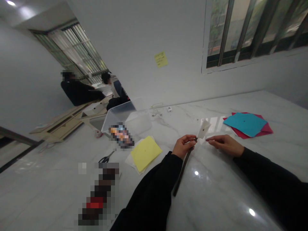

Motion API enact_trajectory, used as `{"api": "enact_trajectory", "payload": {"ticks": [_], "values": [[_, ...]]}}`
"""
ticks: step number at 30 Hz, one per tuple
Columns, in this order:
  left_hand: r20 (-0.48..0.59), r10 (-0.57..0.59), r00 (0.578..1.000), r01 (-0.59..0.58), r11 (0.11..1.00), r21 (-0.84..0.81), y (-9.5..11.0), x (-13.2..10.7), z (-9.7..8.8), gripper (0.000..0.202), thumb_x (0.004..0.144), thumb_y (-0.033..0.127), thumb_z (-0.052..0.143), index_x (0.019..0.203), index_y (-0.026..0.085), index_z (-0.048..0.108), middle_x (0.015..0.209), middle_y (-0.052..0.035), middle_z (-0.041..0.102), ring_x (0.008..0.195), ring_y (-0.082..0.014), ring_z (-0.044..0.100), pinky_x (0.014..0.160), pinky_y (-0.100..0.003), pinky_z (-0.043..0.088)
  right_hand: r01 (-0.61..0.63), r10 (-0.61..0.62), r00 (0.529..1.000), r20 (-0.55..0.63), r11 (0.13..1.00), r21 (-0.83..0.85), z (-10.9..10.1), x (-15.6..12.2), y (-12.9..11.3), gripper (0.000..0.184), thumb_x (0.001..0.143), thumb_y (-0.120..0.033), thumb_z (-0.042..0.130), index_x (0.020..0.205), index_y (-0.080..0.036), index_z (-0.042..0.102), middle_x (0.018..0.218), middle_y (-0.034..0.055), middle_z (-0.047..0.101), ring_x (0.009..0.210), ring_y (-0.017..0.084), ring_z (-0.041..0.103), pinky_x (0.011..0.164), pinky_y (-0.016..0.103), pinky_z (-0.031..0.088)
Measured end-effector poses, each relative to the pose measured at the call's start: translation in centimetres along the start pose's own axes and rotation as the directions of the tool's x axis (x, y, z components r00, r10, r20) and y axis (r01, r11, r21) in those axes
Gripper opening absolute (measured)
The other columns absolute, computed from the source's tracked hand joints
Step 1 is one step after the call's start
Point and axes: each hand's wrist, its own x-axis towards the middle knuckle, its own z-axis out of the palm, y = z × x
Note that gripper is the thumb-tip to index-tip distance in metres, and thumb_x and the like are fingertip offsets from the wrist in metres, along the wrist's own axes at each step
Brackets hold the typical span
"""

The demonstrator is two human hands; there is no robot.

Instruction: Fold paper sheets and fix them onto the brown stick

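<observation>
My left hand (184, 146) is closed around the upper part of a thin dark stick (181, 176), which slants down toward me. At the stick's top end is a small white folded paper piece (204, 129) with a dark dot in its middle. Just right of the paper, my right hand (227, 145) has its fingers stretched toward it, apart from the stick, with nothing visible in them. Left of my left hand lie yellow paper sheets (145, 154) on white ones. Blue sheets (245, 123) rest on red sheets (267, 129) beyond my right hand.
Black scissors (106, 158) lie on the glossy marble-patterned table (216, 199), near a clear plastic bin (120, 112) and blurred-out items. A yellow note (160, 59) is on the wall. A small white object (169, 109) stands by it. Two people sit at the far left.
</observation>
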Motion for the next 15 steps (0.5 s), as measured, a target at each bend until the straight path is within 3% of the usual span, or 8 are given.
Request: {"api": "enact_trajectory", "payload": {"ticks": [3,7,9,13,15], "values": [[0.010,-0.006,1.000,0.006,1.000,0.012,-0.08,0.08,-0.12,0.045,0.063,0.033,0.082,0.102,0.016,0.069,0.089,-0.0055,0.067,0.063,-0.0088,0.054,0.062,-0.025,0.039,0.005,-0.004,1.000,0.010,1.000,-0.026,0.02,0.07,0.13,0.046,0.082,-0.056,0.057,0.097,-0.015,0.072,0.068,0.0029,0.064,0.063,0.017,0.057,0.059,0.029,0.042],[0.014,-0.008,1.000,0.008,1.000,0.005,-0.13,0.17,-0.15,0.045,0.064,0.033,0.082,0.103,0.016,0.069,0.089,-0.0057,0.067,0.065,-0.0091,0.054,0.063,-0.025,0.040,-0.033,0.039,0.995,-0.094,0.997,0.069,0.13,0.11,0.15,0.066,0.078,-0.053,0.062,0.129,-0.012,0.055,0.062,-0.0009,0.060,0.060,0.017,0.057,0.059,0.029,0.043],[0.008,-0.006,1.000,0.006,1.000,0.010,-0.12,0.17,-0.12,0.045,0.063,0.033,0.082,0.103,0.016,0.069,0.089,-0.0058,0.067,0.065,-0.0093,0.055,0.063,-0.025,0.041,-0.028,0.038,0.995,-0.094,0.994,0.106,0.22,0.07,0.02,0.072,0.077,-0.052,0.063,0.135,-0.011,0.049,0.062,-0.0011,0.060,0.063,0.018,0.059,0.062,0.030,0.045],[0.007,-0.004,1.000,0.004,1.000,0.016,-0.05,0.09,-0.07,0.045,0.063,0.033,0.082,0.102,0.015,0.069,0.088,-0.0063,0.068,0.063,-0.0091,0.055,0.063,-0.026,0.041,-0.003,0.004,1.000,-0.013,0.999,0.042,0.23,0.05,0.02,0.051,0.079,-0.056,0.060,0.108,-0.015,0.067,0.064,0.0012,0.061,0.063,0.018,0.058,0.060,0.030,0.045],[0.013,-0.003,1.000,0.003,1.000,0.016,0.00,0.07,-0.06,0.044,0.064,0.033,0.082,0.102,0.015,0.069,0.088,-0.0062,0.068,0.062,-0.0086,0.054,0.063,-0.026,0.041,-0.015,0.017,0.997,-0.080,0.999,0.028,0.12,0.11,0.27,0.052,0.079,-0.057,0.061,0.110,-0.016,0.066,0.063,0.0002,0.059,0.060,0.017,0.056,0.058,0.029,0.044]]}}
